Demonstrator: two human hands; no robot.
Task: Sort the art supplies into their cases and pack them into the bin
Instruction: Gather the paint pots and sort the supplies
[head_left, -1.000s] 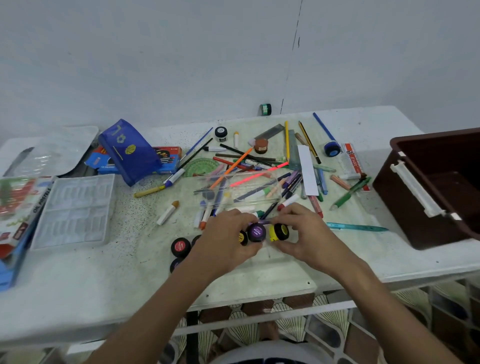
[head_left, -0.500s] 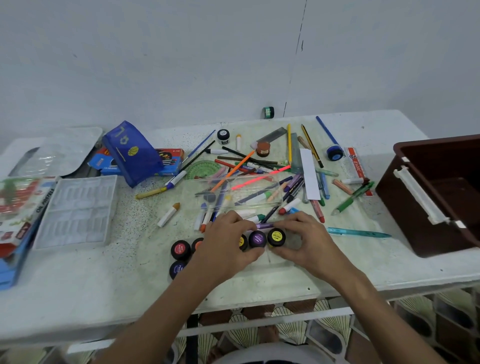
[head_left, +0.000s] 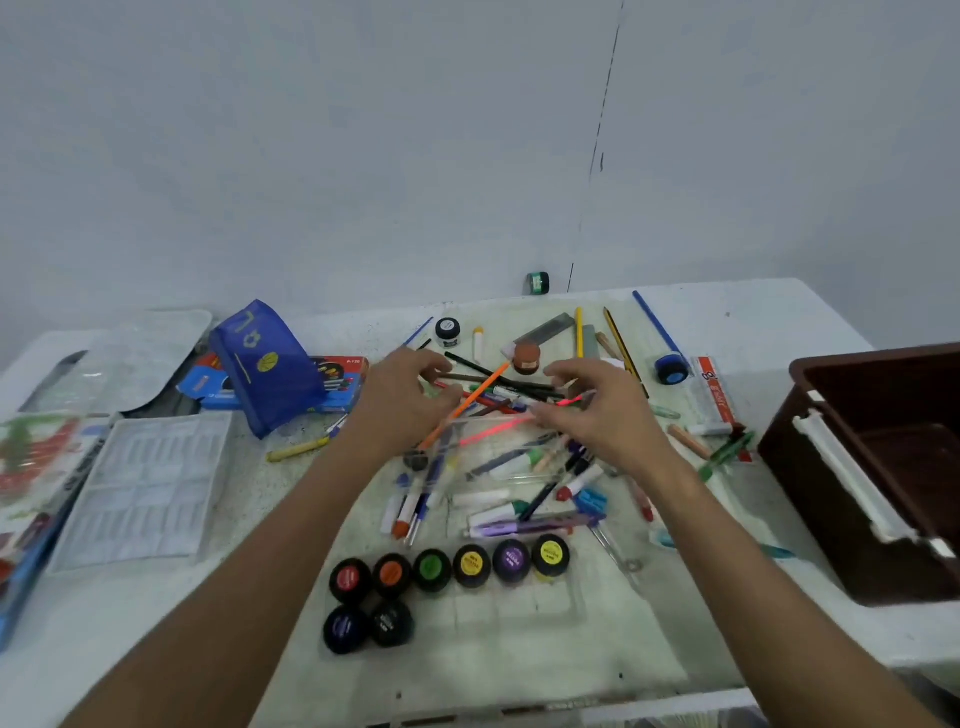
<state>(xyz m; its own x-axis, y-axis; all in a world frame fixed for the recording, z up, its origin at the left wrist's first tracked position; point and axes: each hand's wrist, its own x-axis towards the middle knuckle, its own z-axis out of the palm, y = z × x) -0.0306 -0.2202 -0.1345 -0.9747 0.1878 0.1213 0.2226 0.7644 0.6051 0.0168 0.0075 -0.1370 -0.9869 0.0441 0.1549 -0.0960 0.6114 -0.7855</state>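
A: What's the setting?

B: A pale grey wall behind a white speckled table (head_left: 130, 613). A dark brown plastic bin (head_left: 878, 467) sits at the right edge, its hollow showing nothing inside. A blue fabric pouch (head_left: 267, 364) stands at the far left, and a clear moulded plastic tray (head_left: 145, 488) lies nearer.

A: And the supplies?

B: A tangle of pens, markers and pencils (head_left: 514, 452) fills the middle. Eight small black paint pots with coloured lids (head_left: 431, 577) sit at the near edge.

A: The hands?

B: Left hand (head_left: 400, 400) and right hand (head_left: 597, 410) hover over the far part of the tangle, fingers loosely spread, holding nothing I can see.

A: How will the pens handle?

B: Probably light, stiff and prone to rolling. Best pinched mid-barrel, several together, aligned first.
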